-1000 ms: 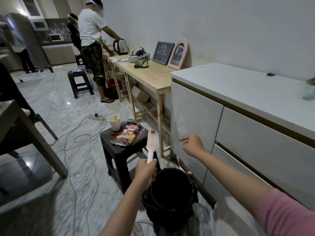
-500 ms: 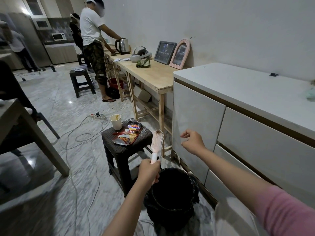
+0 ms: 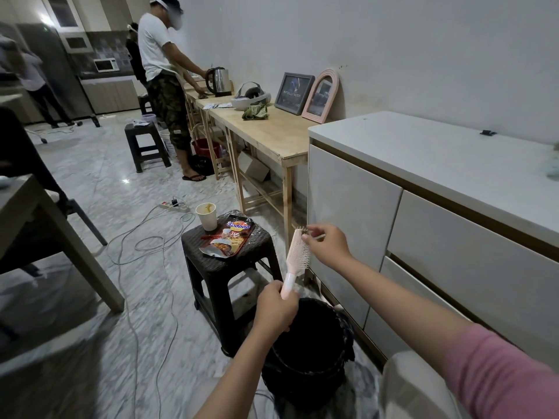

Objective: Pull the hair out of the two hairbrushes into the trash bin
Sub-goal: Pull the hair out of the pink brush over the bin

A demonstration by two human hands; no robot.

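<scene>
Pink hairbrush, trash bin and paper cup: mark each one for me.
pink hairbrush [image 3: 295,255]: head view, on the bristle head.
trash bin [image 3: 305,347]: head view, on its dark inside.
paper cup [image 3: 207,218]: head view, on its side wall.

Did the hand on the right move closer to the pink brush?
Yes. The right hand moved left, away from the white cabinet door, and now pinches hair at the top of the pink brush.
</scene>
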